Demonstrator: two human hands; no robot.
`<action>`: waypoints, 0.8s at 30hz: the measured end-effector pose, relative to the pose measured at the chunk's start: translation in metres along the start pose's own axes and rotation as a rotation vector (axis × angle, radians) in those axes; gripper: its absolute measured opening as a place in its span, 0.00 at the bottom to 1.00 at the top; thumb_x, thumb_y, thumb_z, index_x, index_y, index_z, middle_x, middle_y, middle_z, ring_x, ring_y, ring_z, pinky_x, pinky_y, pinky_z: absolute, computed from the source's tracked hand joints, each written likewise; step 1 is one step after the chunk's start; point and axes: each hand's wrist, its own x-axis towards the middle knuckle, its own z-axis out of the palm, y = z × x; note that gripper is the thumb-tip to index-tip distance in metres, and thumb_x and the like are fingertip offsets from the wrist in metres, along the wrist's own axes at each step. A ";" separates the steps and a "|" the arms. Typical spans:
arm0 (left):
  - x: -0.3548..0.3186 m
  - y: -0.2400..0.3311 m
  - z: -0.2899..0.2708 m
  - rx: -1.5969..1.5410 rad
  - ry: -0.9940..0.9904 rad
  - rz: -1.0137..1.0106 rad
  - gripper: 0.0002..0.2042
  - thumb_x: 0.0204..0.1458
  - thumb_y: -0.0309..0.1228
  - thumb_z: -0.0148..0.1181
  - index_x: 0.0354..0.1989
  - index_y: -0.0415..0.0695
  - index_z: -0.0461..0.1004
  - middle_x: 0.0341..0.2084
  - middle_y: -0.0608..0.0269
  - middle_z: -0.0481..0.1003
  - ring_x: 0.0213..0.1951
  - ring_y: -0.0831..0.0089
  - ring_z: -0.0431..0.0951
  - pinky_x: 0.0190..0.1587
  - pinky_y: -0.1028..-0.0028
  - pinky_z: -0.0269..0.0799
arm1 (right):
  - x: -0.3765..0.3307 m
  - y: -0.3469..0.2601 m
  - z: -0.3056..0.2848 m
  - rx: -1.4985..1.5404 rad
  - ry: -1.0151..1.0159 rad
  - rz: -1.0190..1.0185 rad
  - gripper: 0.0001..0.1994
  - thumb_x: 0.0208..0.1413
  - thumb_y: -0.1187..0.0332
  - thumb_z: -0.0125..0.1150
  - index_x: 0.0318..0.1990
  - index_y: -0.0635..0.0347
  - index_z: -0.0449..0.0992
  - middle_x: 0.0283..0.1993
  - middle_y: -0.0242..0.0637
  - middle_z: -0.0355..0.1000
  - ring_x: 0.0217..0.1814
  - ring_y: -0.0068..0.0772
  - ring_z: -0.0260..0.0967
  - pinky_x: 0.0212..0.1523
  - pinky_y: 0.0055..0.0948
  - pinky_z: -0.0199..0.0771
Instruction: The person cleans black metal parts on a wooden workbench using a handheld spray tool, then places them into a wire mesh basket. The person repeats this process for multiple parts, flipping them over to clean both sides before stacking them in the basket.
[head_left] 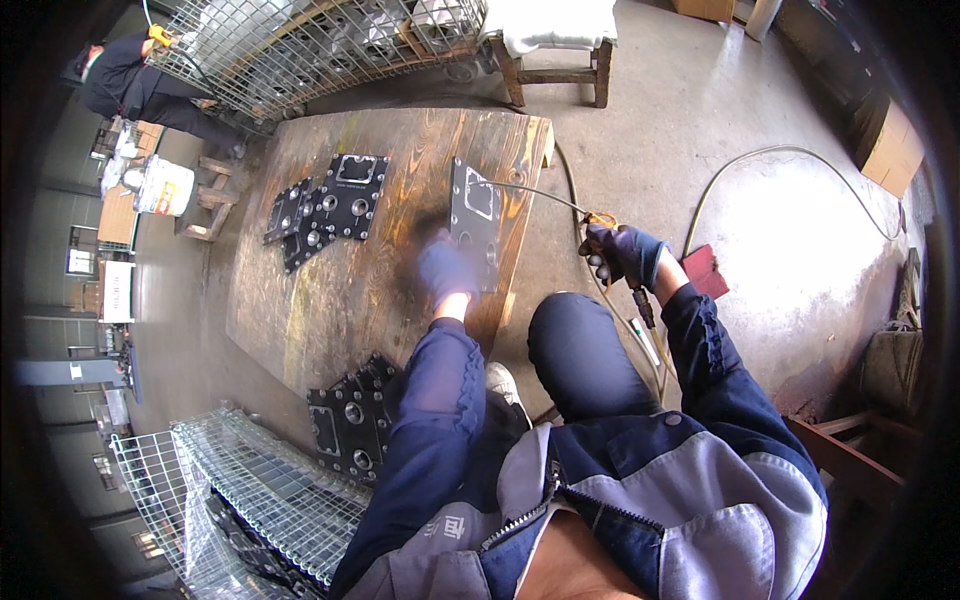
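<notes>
My gloved right hand [622, 255] is closed around an air blow gun [600, 219] with a yellow part and a long thin metal nozzle. The nozzle [540, 193] reaches left over the wooden table's right side, its tip at a black metal plate [478, 222]. That plate has a rectangular outline and several holes. My gloved left hand [447, 270] is at the plate's near left edge, smeared by motion; whether it touches or grips the plate I cannot tell. Several similar black plates [345, 200] overlap farther left on the table, and more [352, 420] are stacked at its near edge.
The wooden table [400, 135] is stained. Wire mesh cages stand beyond it [300, 60] and at the near left [270, 490]. A hose [790, 150] curves across the floor at right. A white bucket [165, 187] and another person [140, 85] are at far left.
</notes>
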 end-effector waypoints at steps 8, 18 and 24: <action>0.002 -0.007 0.006 -0.060 -0.032 -0.030 0.17 0.50 0.42 0.65 0.34 0.39 0.74 0.30 0.46 0.77 0.34 0.51 0.79 0.39 0.60 0.73 | 0.007 0.010 0.004 0.189 0.002 0.145 0.23 0.61 0.47 0.51 0.39 0.62 0.75 0.22 0.29 0.68 0.18 0.26 0.65 0.21 0.28 0.67; -0.001 0.004 -0.002 -0.107 -0.007 0.008 0.17 0.49 0.42 0.65 0.33 0.37 0.73 0.32 0.45 0.78 0.35 0.51 0.79 0.39 0.62 0.73 | 0.011 0.007 0.007 0.208 -0.014 0.122 0.22 0.61 0.47 0.52 0.38 0.61 0.74 0.22 0.29 0.69 0.17 0.26 0.66 0.20 0.27 0.66; 0.000 -0.005 -0.005 -0.026 -0.014 0.010 0.17 0.47 0.42 0.66 0.32 0.39 0.73 0.30 0.47 0.77 0.36 0.50 0.79 0.40 0.58 0.72 | 0.028 0.023 -0.011 0.138 -0.024 0.138 0.22 0.62 0.47 0.50 0.37 0.61 0.73 0.23 0.30 0.68 0.20 0.28 0.67 0.20 0.30 0.67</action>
